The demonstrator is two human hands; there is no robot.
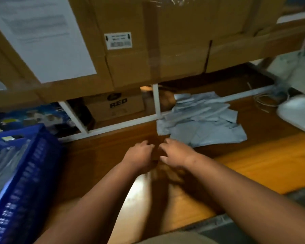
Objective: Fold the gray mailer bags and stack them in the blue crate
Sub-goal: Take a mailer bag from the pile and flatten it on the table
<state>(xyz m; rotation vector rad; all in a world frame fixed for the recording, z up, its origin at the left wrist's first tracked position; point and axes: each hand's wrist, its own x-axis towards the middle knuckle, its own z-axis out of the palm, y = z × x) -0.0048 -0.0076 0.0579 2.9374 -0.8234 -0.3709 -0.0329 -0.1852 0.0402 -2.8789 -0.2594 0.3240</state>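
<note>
Closest to the camera are the two bare forearms, reaching out over the wooden floor [253,161], so the person is working low down rather than at a table. The left hand [139,154] and right hand [176,152] sit almost side by side, neither holding anything. Fingers on both look loosely curled and relaxed; the frame is blurry, so finer finger detail is a guess at best.

The right hand's fingertips are right at the near edge of the bags [201,118], a messy overlapping gray pile lying flat on the floor just ahead and to the right. Makes sense to keep the pile there: within easy reach, with bare floor in front of it to fold on.

The crate [25,182] is parked on the left, close by the left arm, so a folded bag only needs a short swing over. There's something shiny and plastic-looking inside it, but I can't tell what.

Behind everything are big cardboard boxes [130,50] on a white rack [156,101].

My read: going for the next bag, nothing picked up yet.
</note>
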